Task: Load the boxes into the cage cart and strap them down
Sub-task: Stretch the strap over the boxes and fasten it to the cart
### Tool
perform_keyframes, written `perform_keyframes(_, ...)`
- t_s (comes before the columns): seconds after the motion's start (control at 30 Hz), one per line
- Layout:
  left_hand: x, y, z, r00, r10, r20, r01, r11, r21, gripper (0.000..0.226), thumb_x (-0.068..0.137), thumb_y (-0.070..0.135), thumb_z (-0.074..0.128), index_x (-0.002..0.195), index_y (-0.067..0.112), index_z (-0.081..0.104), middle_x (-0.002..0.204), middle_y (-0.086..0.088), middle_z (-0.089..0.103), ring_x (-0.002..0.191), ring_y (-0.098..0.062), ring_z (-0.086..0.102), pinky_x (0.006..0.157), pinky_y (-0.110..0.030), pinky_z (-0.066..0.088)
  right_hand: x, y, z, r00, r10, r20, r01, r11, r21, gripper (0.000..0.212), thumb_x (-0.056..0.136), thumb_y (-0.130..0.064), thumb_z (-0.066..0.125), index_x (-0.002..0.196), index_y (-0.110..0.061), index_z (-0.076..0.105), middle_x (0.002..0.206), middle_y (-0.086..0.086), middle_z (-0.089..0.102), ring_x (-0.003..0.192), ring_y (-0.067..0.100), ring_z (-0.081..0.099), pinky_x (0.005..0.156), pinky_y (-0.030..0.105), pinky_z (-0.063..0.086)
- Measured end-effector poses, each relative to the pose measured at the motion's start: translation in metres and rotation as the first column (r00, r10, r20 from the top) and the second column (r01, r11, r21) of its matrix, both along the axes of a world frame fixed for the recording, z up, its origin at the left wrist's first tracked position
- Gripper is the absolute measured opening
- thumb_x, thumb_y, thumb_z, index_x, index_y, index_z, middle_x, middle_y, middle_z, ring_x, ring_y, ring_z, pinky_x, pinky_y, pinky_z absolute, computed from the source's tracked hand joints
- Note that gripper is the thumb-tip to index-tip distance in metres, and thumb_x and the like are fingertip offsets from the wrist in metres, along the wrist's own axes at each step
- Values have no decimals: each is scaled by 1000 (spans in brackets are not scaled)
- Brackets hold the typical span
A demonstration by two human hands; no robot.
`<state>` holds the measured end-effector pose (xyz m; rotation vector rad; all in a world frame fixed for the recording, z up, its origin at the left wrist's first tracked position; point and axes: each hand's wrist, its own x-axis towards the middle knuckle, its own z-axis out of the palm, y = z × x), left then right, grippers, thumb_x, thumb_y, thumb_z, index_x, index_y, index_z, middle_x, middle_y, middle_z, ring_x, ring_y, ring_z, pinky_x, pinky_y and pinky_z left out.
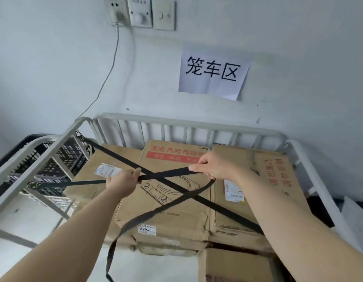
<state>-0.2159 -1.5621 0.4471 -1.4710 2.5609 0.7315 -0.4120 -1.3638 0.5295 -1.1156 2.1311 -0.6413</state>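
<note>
The taut strap (217,208) disappears under my right forearm (278,210) short of its lower anchor, so I cannot confirm where it ends. The held strap (166,173) is covered inside my left hand (123,180) and right hand (209,165); its loose tail runs off the bottom edge, and its fixing at the left side of the cage cart (60,144) is blurred. Print on the shipping labels (108,169) is too small to read.

Boxes (170,202): worn brown cardboard, packed side by side in the cart; the middle one bears a cooker drawing and red print.
Cart (176,122): pale tube rails, barred far wall.
Strap one (217,206): black webbing, taut, far left to near right.
Strap two (166,175): crosses it, gripped by left hand (123,181) and right hand (212,166), tail hanging near.
</note>
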Motion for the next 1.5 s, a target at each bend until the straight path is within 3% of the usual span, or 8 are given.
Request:
perform_keyframes(0.07, -12, 17, 14, 993, -115, -36, 115, 993, 4, 52, 100, 47, 28, 93, 10, 64, 81, -4, 60, 82, -25, 57, 82, -37, 47, -13, 19, 5, 999, -38, -17, 38, 999, -25, 38, 87, -46, 64, 68, -13, 59, 50, -6, 46, 45, 12, 42, 52, 26, 38)
perform_keyframes(0.2, -22, 30, 27, 987, -126, -101, 136, 985, 103, 63, 91, 64, 35, 68, 10, 57, 56, 0, 45, 59, -20, 47, 59, -30, 38, -29, 50, 5, 995, -83, -52, 82, 996, -31, 30, 86, -47, 65, 71, -21, 65, 53, -5, 53, 44, 9, 44, 51, 23, 38)
perform_keyframes(0.4, -56, 60, 42, 902, -359, -241, 410, 887, 212, 62, 69, 74, 56, 59, 13, 53, 53, 2, 43, 46, -11, 36, 49, -24, 32, -41, 90, 3, 985, -165, -56, 168, 984, 58, 33, 83, -48, 67, 85, -16, 68, 59, -4, 53, 51, 9, 45, 55, 23, 38)
perform_keyframes(0.57, -105, 96, 56, 831, -485, -270, 547, 799, 249, 34, 83, 53, 63, 73, 20, 67, 57, 3, 50, 46, -9, 38, 47, -20, 34, -71, 143, 8, 962, -255, -93, 263, 961, 86, 23, 84, -47, 66, 85, -25, 67, 65, -6, 59, 60, 10, 54, 63, 26, 42)
perform_keyframes(0.77, -201, 161, 71, 740, -599, -304, 668, 706, 236, 28, 88, 48, 60, 73, 25, 64, 63, 3, 53, 52, -9, 43, 51, -22, 36, -138, 210, 19, 908, -417, -50, 418, 908, 11, 14, 86, -37, 67, 87, -23, 68, 78, -4, 70, 74, 12, 66, 71, 30, 52)
perform_keyframes(1.1, -408, 270, 53, 717, -638, -281, 697, 657, 288, 27, 92, 39, 58, 76, 19, 64, 68, 0, 59, 55, -12, 47, 53, -22, 37, -295, 262, -15, 888, -457, -45, 455, 889, -47, 13, 90, -31, 62, 96, -20, 66, 82, -10, 62, 75, 6, 57, 63, 22, 38)
perform_keyframes(1.3, -514, 294, 16, 744, -612, -268, 668, 698, 259, 21, 95, 28, 55, 82, 14, 65, 68, 3, 63, 52, -11, 49, 49, -20, 38, -380, 259, -60, 871, -490, 29, 490, 866, -96, 10, 91, -24, 60, 96, -18, 66, 78, -4, 62, 69, 8, 56, 64, 23, 43)
perform_keyframes(1.5, -579, 288, -32, 803, -547, -236, 593, 771, 233, 34, 95, 28, 55, 80, -1, 66, 57, 1, 56, 53, -15, 47, 52, -26, 36, -442, 277, -124, 800, -593, 90, 598, 801, -33, 28, 98, -27, 49, 121, -14, 60, 121, -1, 60, 111, 13, 55, 92, 28, 42)
